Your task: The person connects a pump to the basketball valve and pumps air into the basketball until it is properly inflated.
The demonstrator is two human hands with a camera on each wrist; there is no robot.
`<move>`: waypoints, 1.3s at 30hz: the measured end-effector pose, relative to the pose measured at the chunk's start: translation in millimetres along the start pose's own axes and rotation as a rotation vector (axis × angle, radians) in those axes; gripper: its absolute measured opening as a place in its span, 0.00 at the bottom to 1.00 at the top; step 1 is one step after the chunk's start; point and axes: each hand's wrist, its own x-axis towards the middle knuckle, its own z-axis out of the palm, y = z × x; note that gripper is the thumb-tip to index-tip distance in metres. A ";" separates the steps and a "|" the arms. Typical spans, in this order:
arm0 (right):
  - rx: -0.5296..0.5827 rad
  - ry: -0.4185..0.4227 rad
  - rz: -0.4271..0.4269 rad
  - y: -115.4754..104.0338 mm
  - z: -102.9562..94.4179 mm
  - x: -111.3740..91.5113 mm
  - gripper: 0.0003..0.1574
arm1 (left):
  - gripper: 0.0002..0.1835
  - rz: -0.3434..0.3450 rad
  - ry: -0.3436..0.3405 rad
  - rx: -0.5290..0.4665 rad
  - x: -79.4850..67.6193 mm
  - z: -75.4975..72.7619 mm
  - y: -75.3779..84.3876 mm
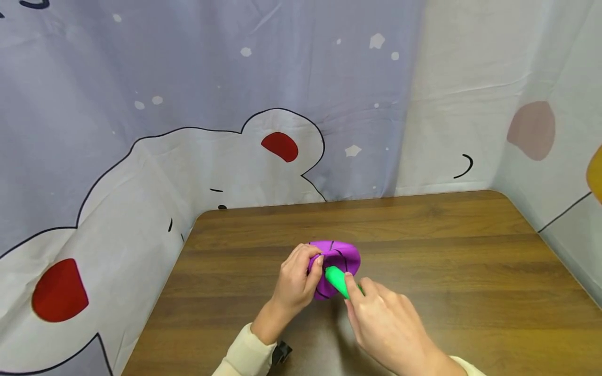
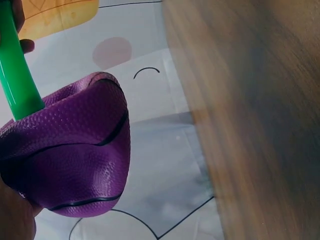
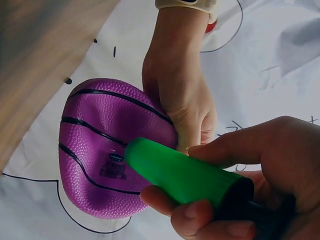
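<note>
A purple ball [image 1: 339,250] with black seam lines, caved in and partly deflated, is held up over the table in the head view. My left hand [image 1: 297,279] grips its left edge, thumb on the near side. My right hand [image 1: 388,321] holds a green hand pump [image 3: 172,167] with a black end. The pump's narrow front end meets the dented face of the ball [image 3: 100,155] beside small dark printing. In the left wrist view, the green barrel [image 2: 19,75] reaches into the fold of the ball [image 2: 75,150]. Where pump and ball join is hidden.
Beneath both hands is a brown wood-grain table [image 1: 447,250] with rounded far corners. A printed cloth [image 1: 202,68] hangs behind it and along both sides. Near my left sleeve [image 1: 246,352] a small black object [image 1: 281,353] shows.
</note>
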 end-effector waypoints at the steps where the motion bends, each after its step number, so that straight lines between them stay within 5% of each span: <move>1: 0.000 0.004 -0.003 -0.1 0.8 0.8 0.25 | 0.12 -0.006 0.000 -0.001 -0.1 -0.1 0.0; 15: 0.008 0.018 -0.050 5.5 10.0 8.2 0.24 | 0.11 -0.039 -0.047 -0.027 -1.5 -8.4 -1.5; 28: 0.376 -0.061 0.042 24.4 -1.6 7.5 0.24 | 0.03 -0.293 -0.127 -0.210 21.8 -41.5 -11.2; 34: 0.436 -0.056 0.036 23.8 -1.8 5.6 0.24 | 0.13 -0.392 -0.165 -0.185 17.6 -41.3 -16.0; 39: 0.496 -0.052 0.021 24.7 -0.4 4.5 0.23 | 0.24 -0.438 -0.111 -0.144 7.0 -33.5 -21.7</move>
